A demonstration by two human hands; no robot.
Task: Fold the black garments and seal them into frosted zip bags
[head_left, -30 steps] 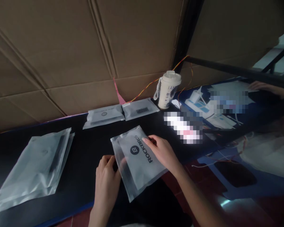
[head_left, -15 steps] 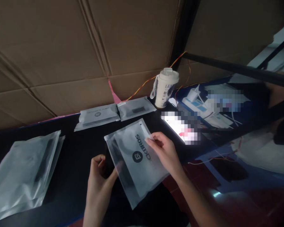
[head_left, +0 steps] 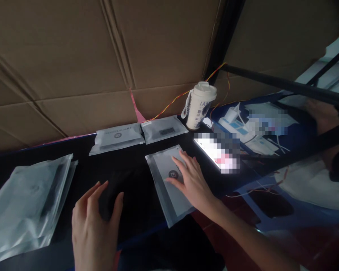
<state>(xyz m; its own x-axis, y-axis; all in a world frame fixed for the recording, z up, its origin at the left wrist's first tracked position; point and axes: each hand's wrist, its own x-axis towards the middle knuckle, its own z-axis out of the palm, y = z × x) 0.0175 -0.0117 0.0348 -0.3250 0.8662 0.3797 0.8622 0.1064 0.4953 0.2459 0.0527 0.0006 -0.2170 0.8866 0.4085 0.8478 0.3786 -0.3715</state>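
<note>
My right hand (head_left: 190, 178) lies with spread fingers on a frosted zip bag (head_left: 164, 188) that has a round black logo. The bag rests flat on the black tabletop, and the hand covers part of its lettering. Lower left, my left hand (head_left: 94, 218) is open, thumb apart from the curved fingers. Between and beside its fingers is a black thing (head_left: 124, 184), hard to tell from the dark table; its kind does not show. Further left is a stack of larger frosted zip bags (head_left: 31, 203).
Along the back edge lie two filled zip bags, one with a logo (head_left: 117, 139) and one plainer (head_left: 165, 130). A lidded paper cup (head_left: 200, 107) stands beside them. A lit phone (head_left: 210, 152) lies to the right, near a power strip (head_left: 234, 126) with cables. A cardboard wall (head_left: 67, 56) rises behind.
The logo bag has come down from my hands onto the table, slightly right. My right hand has opened over it. My left hand has moved left and its fingers have spread.
</note>
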